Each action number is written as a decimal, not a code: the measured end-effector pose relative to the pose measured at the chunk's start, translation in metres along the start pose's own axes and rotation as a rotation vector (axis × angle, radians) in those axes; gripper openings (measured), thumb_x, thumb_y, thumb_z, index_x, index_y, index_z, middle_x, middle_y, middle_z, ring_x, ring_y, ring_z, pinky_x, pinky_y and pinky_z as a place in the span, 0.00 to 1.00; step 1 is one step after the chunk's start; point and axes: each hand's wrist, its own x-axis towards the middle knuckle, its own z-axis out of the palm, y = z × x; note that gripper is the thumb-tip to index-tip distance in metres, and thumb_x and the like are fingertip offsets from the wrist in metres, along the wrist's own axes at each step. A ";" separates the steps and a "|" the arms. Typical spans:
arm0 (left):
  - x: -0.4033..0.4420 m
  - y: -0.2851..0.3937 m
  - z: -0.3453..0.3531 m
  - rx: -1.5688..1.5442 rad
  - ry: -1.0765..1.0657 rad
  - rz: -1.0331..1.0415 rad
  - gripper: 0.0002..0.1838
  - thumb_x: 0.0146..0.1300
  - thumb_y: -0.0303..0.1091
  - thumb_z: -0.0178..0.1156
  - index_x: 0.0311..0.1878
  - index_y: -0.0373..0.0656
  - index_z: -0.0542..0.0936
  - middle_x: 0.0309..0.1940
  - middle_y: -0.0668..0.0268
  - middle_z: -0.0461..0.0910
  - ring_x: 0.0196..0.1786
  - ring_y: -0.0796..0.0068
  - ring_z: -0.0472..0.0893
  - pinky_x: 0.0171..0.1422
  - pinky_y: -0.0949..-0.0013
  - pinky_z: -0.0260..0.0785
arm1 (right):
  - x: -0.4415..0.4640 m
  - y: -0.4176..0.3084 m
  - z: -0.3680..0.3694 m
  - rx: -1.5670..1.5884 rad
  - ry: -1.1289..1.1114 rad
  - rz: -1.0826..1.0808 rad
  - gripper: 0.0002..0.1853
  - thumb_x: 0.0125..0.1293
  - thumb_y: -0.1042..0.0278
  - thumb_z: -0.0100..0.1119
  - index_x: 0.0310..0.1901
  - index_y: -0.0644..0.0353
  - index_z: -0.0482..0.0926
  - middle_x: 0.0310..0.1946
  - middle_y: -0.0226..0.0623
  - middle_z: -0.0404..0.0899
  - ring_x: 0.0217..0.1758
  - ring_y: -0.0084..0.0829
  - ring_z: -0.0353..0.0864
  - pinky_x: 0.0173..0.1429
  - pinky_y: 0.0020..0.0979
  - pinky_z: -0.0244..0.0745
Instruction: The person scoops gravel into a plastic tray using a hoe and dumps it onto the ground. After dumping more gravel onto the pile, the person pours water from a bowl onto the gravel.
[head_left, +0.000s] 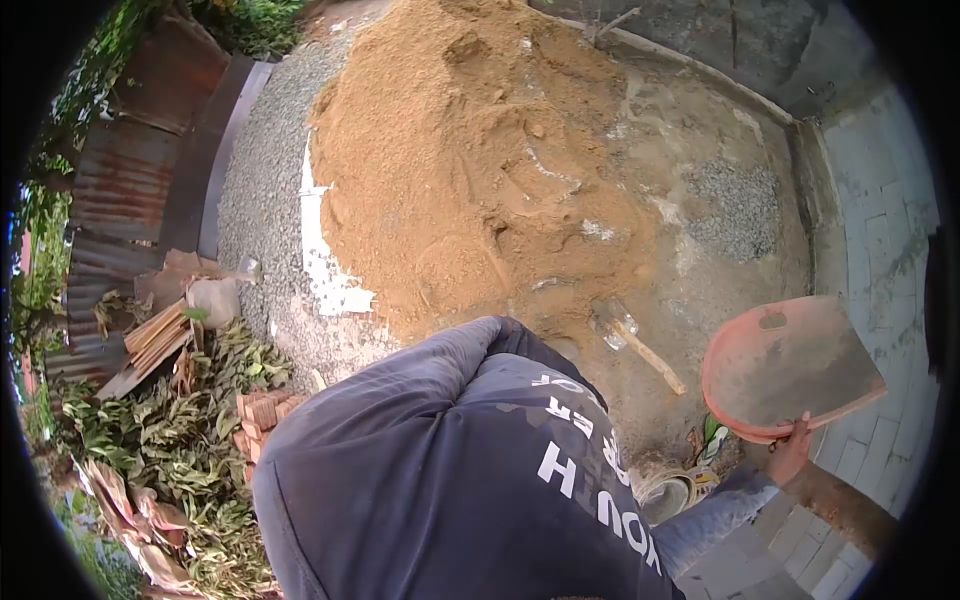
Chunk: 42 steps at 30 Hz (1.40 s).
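Note:
At the right, my right hand [789, 452] is closed on the near rim of a wide orange dustpan [790, 368] with an oval handle slot and grey dirt on it. A grey-blue sleeve [712, 522] ends at this hand. A bare forearm [840, 510] runs from there to the lower right edge; whose it is, I cannot tell. My left sleeve [400, 385] bends across the front of my dark printed shirt [480, 490], and the left hand is hidden. Beyond my body, a wooden-handled tool [650, 358] lies at the sand's edge, its head partly covered.
A large sand heap [450, 170] rises ahead, with grey gravel [262, 170] along its left and a smaller gravel patch [735, 205] right. A bucket [668, 495] stands near my right sleeve. Leaves [200, 420], bricks [262, 420] and rusty sheets [130, 190] lie left; a block wall [880, 240] borders the right.

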 end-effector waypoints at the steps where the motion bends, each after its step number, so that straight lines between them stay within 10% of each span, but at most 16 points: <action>1: -0.003 -0.025 -0.004 0.068 0.023 0.020 0.28 0.58 0.55 0.55 0.57 0.48 0.76 0.54 0.58 0.77 0.51 0.59 0.76 0.54 0.56 0.68 | -0.006 -0.015 0.021 0.061 -0.105 0.097 0.19 0.66 0.49 0.55 0.35 0.61 0.75 0.22 0.28 0.71 0.19 0.17 0.65 0.21 0.22 0.56; 4: -0.014 -0.103 -0.029 0.460 0.115 0.128 0.27 0.57 0.54 0.56 0.56 0.48 0.77 0.55 0.56 0.76 0.57 0.58 0.74 0.60 0.56 0.65 | -0.033 -0.026 0.091 0.090 -0.285 0.118 0.20 0.66 0.49 0.54 0.37 0.62 0.75 0.23 0.29 0.71 0.21 0.18 0.67 0.23 0.23 0.58; 10: -0.237 -0.276 -0.103 -0.105 0.744 0.399 0.24 0.61 0.52 0.54 0.49 0.43 0.80 0.46 0.53 0.80 0.50 0.57 0.80 0.56 0.62 0.70 | -0.091 -0.032 0.195 0.011 -0.245 0.001 0.18 0.62 0.52 0.57 0.32 0.63 0.77 0.24 0.30 0.74 0.22 0.21 0.68 0.25 0.25 0.59; 13: -0.284 -0.493 -0.110 -0.320 0.860 0.078 0.23 0.62 0.51 0.52 0.48 0.40 0.80 0.46 0.53 0.81 0.50 0.59 0.80 0.56 0.63 0.70 | -0.151 -0.046 0.194 0.198 -0.323 0.250 0.15 0.59 0.55 0.59 0.30 0.60 0.77 0.23 0.29 0.72 0.23 0.22 0.68 0.26 0.26 0.61; 16: -0.283 -0.700 -0.099 0.250 0.792 -0.386 0.23 0.68 0.45 0.42 0.61 0.47 0.72 0.62 0.59 0.70 0.68 0.60 0.65 0.71 0.62 0.54 | -0.211 -0.016 0.208 0.507 -0.285 0.277 0.14 0.58 0.53 0.61 0.28 0.54 0.74 0.21 0.26 0.69 0.23 0.22 0.67 0.25 0.27 0.61; 21: -0.267 -0.690 -0.074 -0.135 0.534 -0.533 0.28 0.60 0.57 0.53 0.44 0.38 0.82 0.46 0.52 0.80 0.47 0.57 0.81 0.51 0.58 0.71 | -0.304 -0.011 0.251 0.487 -0.312 0.404 0.13 0.60 0.56 0.59 0.30 0.57 0.74 0.21 0.29 0.70 0.21 0.22 0.67 0.23 0.27 0.61; 24: -0.199 -0.592 -0.008 0.079 0.039 -0.241 0.28 0.65 0.53 0.43 0.57 0.40 0.74 0.55 0.54 0.76 0.56 0.58 0.76 0.59 0.55 0.65 | -0.283 0.014 0.279 0.307 -0.416 0.463 0.12 0.62 0.56 0.56 0.31 0.57 0.74 0.21 0.30 0.70 0.17 0.23 0.65 0.18 0.26 0.58; 25: -0.152 -0.587 0.037 0.076 0.056 -0.084 0.29 0.61 0.58 0.49 0.45 0.39 0.82 0.41 0.55 0.83 0.42 0.60 0.81 0.50 0.58 0.71 | -0.271 0.013 0.287 0.234 -0.485 0.496 0.12 0.62 0.56 0.55 0.31 0.57 0.74 0.20 0.31 0.70 0.16 0.24 0.64 0.17 0.26 0.57; 31: -0.108 -0.425 0.293 0.101 0.034 0.427 0.23 0.64 0.51 0.48 0.51 0.46 0.79 0.51 0.61 0.79 0.49 0.66 0.78 0.55 0.62 0.68 | -0.194 0.016 0.321 -0.317 -0.455 0.323 0.18 0.61 0.47 0.50 0.26 0.55 0.66 0.14 0.34 0.66 0.10 0.30 0.58 0.12 0.31 0.54; 32: -0.116 -0.411 0.317 0.040 0.016 0.445 0.22 0.63 0.50 0.48 0.52 0.46 0.78 0.50 0.61 0.79 0.49 0.66 0.78 0.55 0.62 0.68 | -0.172 0.014 0.334 -0.405 -0.559 0.365 0.22 0.61 0.45 0.48 0.30 0.61 0.72 0.19 0.40 0.72 0.16 0.36 0.69 0.17 0.35 0.64; 42: -0.143 -0.413 0.369 -0.209 0.029 0.381 0.22 0.62 0.41 0.51 0.60 0.49 0.71 0.47 0.60 0.80 0.44 0.63 0.80 0.51 0.60 0.71 | -0.203 -0.016 0.494 -0.679 -0.900 0.002 0.25 0.65 0.48 0.49 0.43 0.68 0.73 0.32 0.44 0.78 0.33 0.37 0.77 0.34 0.37 0.72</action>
